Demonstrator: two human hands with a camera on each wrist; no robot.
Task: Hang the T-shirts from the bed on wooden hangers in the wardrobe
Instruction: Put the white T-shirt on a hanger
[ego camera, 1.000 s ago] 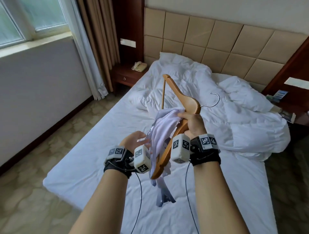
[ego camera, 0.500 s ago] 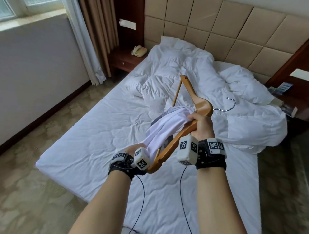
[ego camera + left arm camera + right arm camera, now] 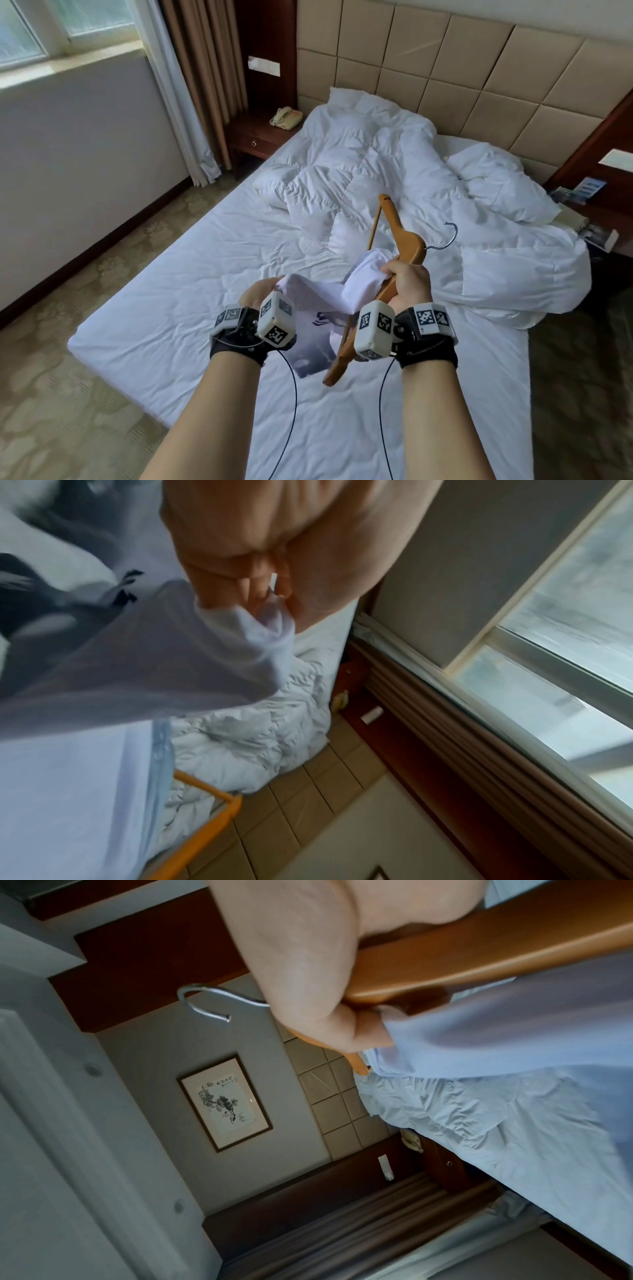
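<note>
We've got the wooden hanger (image 3: 400, 246) clamped in our right hand (image 3: 409, 279), fingers wrapped round its neck along with a bunch of the white T-shirt (image 3: 359, 287), likely to keep the fabric from slipping off. Our left hand (image 3: 262, 291) pinches the shirt's edge, drawing it sideways above the bed (image 3: 178, 294), presumably to spread it along the arm.
</note>
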